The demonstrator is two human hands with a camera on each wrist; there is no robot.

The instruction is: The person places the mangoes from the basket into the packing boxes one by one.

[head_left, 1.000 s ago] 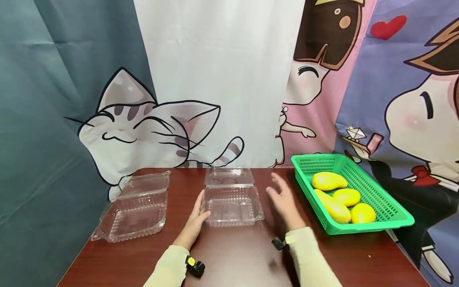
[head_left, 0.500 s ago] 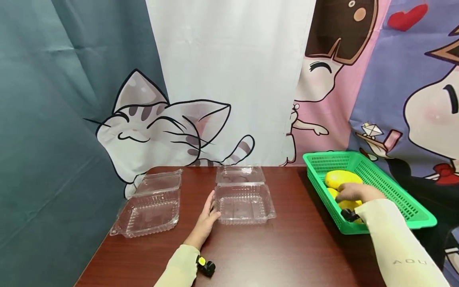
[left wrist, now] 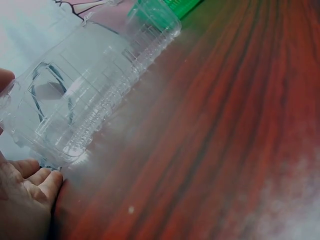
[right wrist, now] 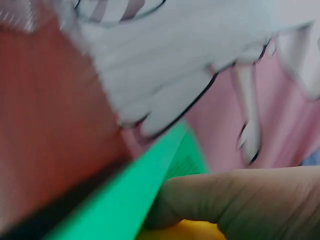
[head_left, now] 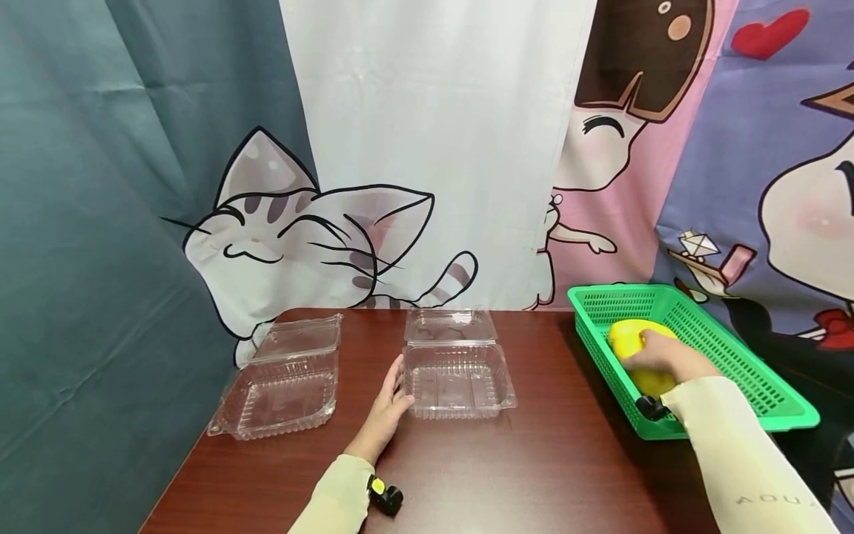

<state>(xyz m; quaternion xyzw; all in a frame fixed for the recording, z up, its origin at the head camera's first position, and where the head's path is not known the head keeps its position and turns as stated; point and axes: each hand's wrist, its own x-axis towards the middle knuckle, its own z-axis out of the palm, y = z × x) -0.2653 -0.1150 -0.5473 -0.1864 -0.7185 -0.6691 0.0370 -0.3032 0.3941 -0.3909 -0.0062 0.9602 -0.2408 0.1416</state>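
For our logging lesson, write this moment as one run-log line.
left hand: at middle container | right hand: over yellow fruit in green basket, grip unclear | left container: lid open

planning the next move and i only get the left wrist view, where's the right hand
Observer: The right hand is inside the green basket, at the yellow mangoes.
Operator: ok, is my clear clamshell the only one
Observer: No, a second clamshell stands open on the table, to its left.
Operator: what shows through mine on the left side
Observer: The tail of a cartoon cat printed on the backdrop.
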